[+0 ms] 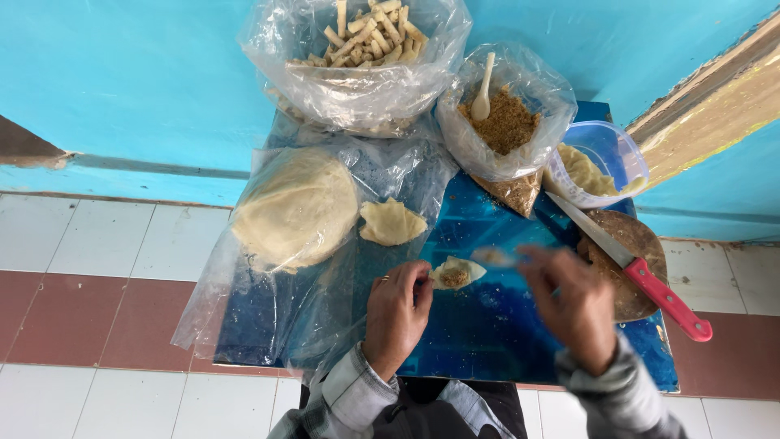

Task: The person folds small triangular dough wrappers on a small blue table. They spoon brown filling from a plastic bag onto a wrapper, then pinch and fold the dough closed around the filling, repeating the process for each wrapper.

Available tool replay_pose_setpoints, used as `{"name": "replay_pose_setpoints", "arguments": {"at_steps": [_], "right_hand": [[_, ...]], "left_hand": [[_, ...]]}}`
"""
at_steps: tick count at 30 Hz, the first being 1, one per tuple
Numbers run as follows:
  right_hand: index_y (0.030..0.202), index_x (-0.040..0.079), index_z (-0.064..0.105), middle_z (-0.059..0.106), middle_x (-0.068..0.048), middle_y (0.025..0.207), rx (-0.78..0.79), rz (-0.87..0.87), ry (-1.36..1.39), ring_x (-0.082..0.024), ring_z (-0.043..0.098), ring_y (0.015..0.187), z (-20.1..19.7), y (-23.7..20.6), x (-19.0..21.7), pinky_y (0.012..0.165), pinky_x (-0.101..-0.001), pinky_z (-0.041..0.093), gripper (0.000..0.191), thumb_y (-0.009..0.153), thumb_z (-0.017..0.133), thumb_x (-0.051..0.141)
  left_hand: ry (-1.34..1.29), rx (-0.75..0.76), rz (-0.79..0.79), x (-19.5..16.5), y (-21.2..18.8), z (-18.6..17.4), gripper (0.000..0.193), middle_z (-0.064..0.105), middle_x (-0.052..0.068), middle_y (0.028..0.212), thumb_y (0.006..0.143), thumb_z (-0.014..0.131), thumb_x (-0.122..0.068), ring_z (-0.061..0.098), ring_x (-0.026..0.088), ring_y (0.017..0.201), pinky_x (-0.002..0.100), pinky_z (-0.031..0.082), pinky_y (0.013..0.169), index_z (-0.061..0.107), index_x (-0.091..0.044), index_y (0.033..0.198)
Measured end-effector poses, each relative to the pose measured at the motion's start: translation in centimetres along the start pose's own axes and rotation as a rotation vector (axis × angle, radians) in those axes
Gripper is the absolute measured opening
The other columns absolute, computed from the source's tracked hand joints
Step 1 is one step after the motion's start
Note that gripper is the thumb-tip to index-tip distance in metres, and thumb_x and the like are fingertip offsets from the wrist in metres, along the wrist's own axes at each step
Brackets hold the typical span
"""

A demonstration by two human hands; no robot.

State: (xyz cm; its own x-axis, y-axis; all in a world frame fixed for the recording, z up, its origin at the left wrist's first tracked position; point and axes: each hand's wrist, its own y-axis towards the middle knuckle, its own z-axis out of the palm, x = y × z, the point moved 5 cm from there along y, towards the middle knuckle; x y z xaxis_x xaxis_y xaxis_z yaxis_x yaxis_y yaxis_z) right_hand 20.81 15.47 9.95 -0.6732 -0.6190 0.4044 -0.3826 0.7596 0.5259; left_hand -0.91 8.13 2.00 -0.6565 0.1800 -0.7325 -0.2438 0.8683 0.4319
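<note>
Currently left hand (396,313) pinches a small dough wrapper (455,273) with brown filling; right hand (573,305), blurred, fingers closed on a spoon (493,257). Risk: overfilling could split the wrapper; the knife (630,264) beside the right wrist could get knocked.

A small glossy blue surface (487,325) stands on a floor of white and reddish-brown tiles (97,276), pushed against a turquoise wall. Directly on it lie a crumpled clear plastic sheet (268,317) with a big mound of pale dough (296,207), a smaller torn dough piece (392,222), a thin dough wrapper with brown filling (455,274), a bag of rolled sticks (357,61), a bag of brown crumbs (504,122), a clear plastic tub (621,154), and a round wooden board (630,264) carrying a red-handled knife (638,272).
</note>
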Motion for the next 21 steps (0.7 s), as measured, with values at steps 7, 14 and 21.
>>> {"name": "replay_pose_setpoints", "arguments": {"at_steps": [7,14,21], "right_hand": [[0.105,0.011,0.073,0.066,-0.010,0.113,-0.239,-0.280,-0.460,-0.029,0.067,0.098,1.2,13.6,-1.3,0.072,-0.0405,0.054,0.005,0.101,0.072,0.010],[0.114,0.013,0.077,0.069,-0.011,0.090,0.109,-0.075,-0.195,-0.029,0.068,0.077,2.3,4.5,1.9,0.063,-0.0414,0.053,0.026,0.091,0.077,0.026],[0.108,0.009,0.076,0.073,-0.008,0.091,0.154,0.208,0.067,-0.021,0.072,0.073,5.2,-2.3,0.5,0.062,-0.0345,0.055,0.028,0.083,0.080,0.022]], "left_hand": [[0.190,0.000,0.214,-2.3,0.0,0.4,0.027,0.070,0.010,0.099,0.098,0.068,-0.012,0.069,0.027,0.091,0.044,0.051,0.082,0.061,-0.003,0.122],[0.183,0.089,0.210,-1.9,-0.7,0.9,0.023,0.074,0.010,0.100,0.099,0.067,-0.011,0.069,0.026,0.089,0.041,0.051,0.083,0.064,-0.003,0.120],[0.078,0.101,0.221,-1.5,-0.9,1.1,0.032,0.072,0.015,0.113,0.096,0.068,-0.004,0.071,0.033,0.101,0.041,0.059,0.085,0.061,0.001,0.126]]}}
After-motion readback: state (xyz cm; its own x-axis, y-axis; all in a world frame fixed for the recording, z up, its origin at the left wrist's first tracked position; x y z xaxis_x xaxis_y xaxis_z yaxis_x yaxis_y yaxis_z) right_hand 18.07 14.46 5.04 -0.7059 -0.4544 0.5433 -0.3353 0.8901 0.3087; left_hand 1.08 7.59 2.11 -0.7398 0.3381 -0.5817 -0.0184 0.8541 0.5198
